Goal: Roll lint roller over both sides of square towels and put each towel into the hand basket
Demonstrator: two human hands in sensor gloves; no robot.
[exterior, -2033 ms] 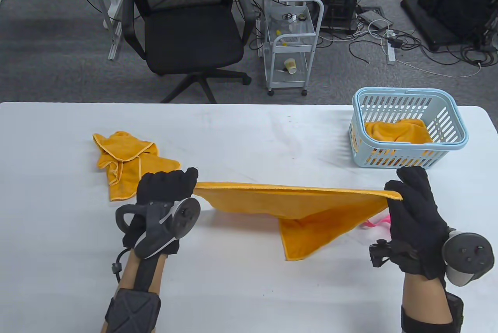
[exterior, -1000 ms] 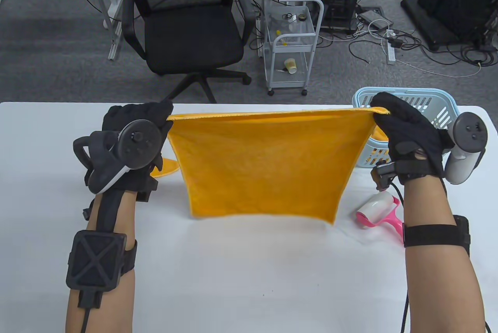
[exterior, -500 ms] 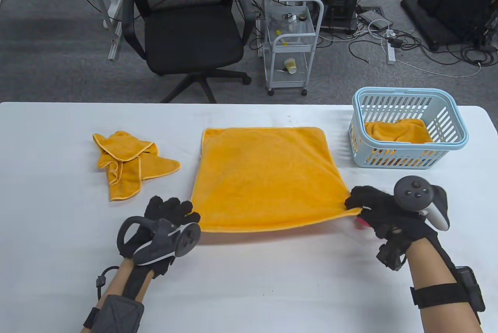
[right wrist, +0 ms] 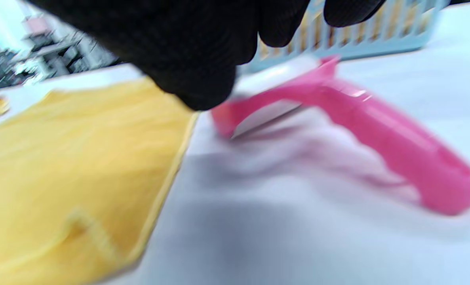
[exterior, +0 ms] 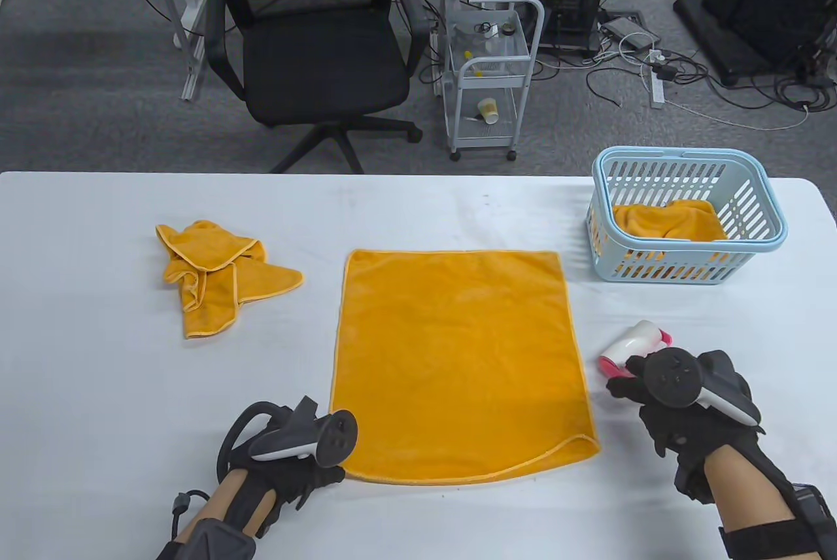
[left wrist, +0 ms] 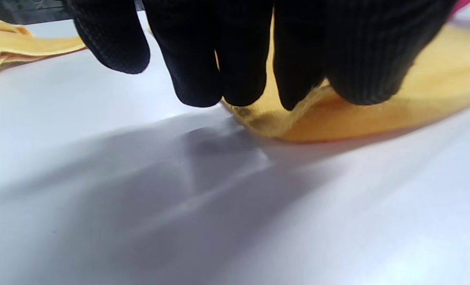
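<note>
Left wrist view shows the left hand with fingers curled down on the spread towel at its near left corner — seemingly pinching it. The right hand hovers over the lint roller, fingers bent; blur hides any grip. Both flank the towel — basket beyond.

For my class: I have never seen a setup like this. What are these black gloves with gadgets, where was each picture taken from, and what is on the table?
A person wears black sensor gloves, with a tracker strapped to each hand. One camera looks down at the table; one sits on each wrist.

On the table: a flat orange towel, a crumpled towel, a pink lint roller, and a blue basket holding another towel.

The left hand pinches the flat towel's near corner. The right hand hovers over the roller; the blurred wrist view shows no grip.
</note>
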